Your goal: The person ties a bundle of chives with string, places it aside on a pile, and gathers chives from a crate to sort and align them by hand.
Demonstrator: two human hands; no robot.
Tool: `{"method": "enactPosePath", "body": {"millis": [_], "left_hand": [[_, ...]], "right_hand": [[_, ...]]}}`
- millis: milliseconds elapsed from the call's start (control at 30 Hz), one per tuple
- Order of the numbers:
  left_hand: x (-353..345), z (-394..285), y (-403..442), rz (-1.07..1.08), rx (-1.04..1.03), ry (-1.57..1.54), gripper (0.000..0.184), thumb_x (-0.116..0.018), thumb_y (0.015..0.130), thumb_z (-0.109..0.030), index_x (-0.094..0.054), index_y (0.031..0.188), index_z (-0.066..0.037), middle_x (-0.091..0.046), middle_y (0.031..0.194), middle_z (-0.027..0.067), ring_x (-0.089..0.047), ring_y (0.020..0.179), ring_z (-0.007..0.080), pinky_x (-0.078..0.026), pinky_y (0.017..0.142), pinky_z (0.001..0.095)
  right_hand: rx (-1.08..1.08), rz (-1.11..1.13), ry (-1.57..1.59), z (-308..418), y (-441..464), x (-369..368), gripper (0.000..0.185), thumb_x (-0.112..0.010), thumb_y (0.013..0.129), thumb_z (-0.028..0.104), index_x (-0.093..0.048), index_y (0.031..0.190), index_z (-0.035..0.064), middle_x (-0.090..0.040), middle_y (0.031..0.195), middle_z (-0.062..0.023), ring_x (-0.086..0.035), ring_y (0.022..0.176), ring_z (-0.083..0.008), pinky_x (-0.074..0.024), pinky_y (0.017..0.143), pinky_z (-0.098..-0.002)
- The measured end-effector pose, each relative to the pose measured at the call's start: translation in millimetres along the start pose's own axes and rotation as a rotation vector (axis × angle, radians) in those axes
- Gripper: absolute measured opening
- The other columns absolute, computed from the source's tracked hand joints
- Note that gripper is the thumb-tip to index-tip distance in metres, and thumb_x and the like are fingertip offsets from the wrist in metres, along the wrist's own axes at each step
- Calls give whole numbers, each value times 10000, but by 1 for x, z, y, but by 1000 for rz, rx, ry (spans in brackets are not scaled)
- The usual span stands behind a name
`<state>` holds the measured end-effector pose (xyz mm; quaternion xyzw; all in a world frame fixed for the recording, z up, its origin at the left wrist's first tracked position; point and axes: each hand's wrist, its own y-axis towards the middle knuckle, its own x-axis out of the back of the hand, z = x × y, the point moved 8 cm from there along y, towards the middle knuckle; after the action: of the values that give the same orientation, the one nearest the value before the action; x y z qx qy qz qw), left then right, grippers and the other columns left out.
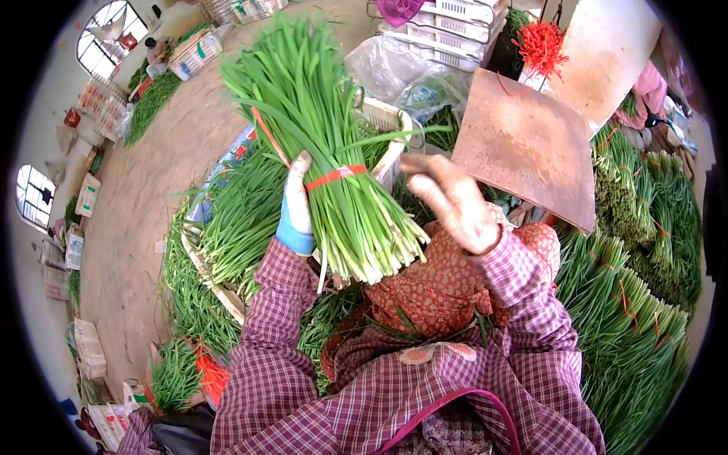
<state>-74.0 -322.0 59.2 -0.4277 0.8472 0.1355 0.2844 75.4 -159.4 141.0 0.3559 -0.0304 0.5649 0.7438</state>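
A thick bunch of garlic chives (334, 144) leans in front of me, its pale cut ends toward my lap and its leaves pointing away. A red tie (336, 176) goes around its lower stalks, and another red strip hangs along its left side. My left hand (298, 201), in a white and blue glove, is closed on the bunch from the left. To the right of the stalks, my right hand (453, 199) is bare and slightly blurred, fingers apart and holding nothing. Loose chives (246, 212) fill a basket behind my left hand.
A brown square board (527, 148) is at my right, with red ties (540, 47) hanging beyond it. Tied chive bunches (618, 303) are stacked on the right. White crates (447, 30) stand behind. Another person (157, 51) is far off at left.
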Motion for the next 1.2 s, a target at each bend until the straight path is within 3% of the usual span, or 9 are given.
{"method": "enactPosePath", "body": {"millis": [100, 300, 433, 533, 600, 833, 967, 1100, 1200], "left_hand": [[-16, -10, -6, 38, -80, -49, 732, -482, 888, -566, -367, 1384, -40, -545, 1263, 214, -598, 1074, 346, -523, 902, 479], [-11, -27, -11, -17, -184, -54, 750, -497, 870, -579, -371, 1378, -41, -533, 1275, 203, -589, 1083, 340, -519, 905, 483], [-13, -35, -17, -25, -214, -121, 705, -542, 865, -498, -381, 1351, -14, -532, 1256, 209, -583, 1084, 357, -511, 917, 502], [-7, -38, -20, -71, -252, -54, 710, -558, 856, -478, -370, 1357, -12, -526, 1259, 217, -584, 1080, 363, -516, 910, 504], [-9, -42, -23, -58, -256, -47, 707, -561, 855, -475, -372, 1355, -12, -527, 1257, 216, -584, 1079, 363, -519, 906, 506], [19, -43, -24, -117, -249, -58, 691, -512, 883, -518, -362, 1382, -65, -510, 1301, 200, -579, 1083, 346, -513, 903, 501], [42, -57, -18, -90, -346, -80, 744, -469, 891, -584, -333, 1413, -72, -498, 1313, 206, -543, 1133, 368, -467, 954, 519], [58, -87, -26, -80, -478, -129, 721, -482, 891, -561, -339, 1409, -81, -493, 1322, 195, -550, 1130, 364, -470, 956, 521], [80, -105, -35, -109, -497, -167, 747, -461, 886, -607, -334, 1426, -107, -478, 1352, 155, -508, 1183, 343, -441, 991, 513]], "right_hand": [[-3, 8, 127, 22, -3, -14, 396, -552, 949, 291, -562, 1163, -42, -603, 1084, -204, -621, 993, -311, -491, 853, -381], [5, -121, 61, 42, -2, 0, 233, -627, 891, 237, -617, 954, 13, -658, 794, -140, -659, 720, -294, -511, 663, -363], [6, -22, -191, 58, 6, -18, 329, -707, 803, 353, -584, 858, 54, -669, 738, -77, -651, 629, -279, -498, 559, -382], [0, -10, -311, 56, 12, -32, 282, -706, 794, 301, -585, 834, 49, -650, 726, -87, -642, 623, -297, -496, 558, -400], [30, -47, -360, 54, 13, -33, 188, -702, 782, 192, -610, 832, 35, -654, 757, -123, -646, 663, -302, -500, 590, -399], [89, 29, -341, 47, 6, -12, 120, -649, 793, 152, -593, 782, 46, -613, 731, -120, -618, 645, -328, -493, 583, -426], [79, 42, -253, 33, -15, 22, 90, -676, 788, 108, -623, 787, 34, -634, 729, -119, -619, 608, -273, -496, 571, -379], [-130, 24, -337, -27, -52, 71, 114, -710, 773, 123, -651, 753, 27, -666, 756, -125, -640, 622, -235, -511, 582, -344], [-338, -29, -669, -75, -76, 116, 120, -707, 798, 172, -681, 775, 58, -666, 746, -79, -646, 626, -215, -535, 583, -352]]}}
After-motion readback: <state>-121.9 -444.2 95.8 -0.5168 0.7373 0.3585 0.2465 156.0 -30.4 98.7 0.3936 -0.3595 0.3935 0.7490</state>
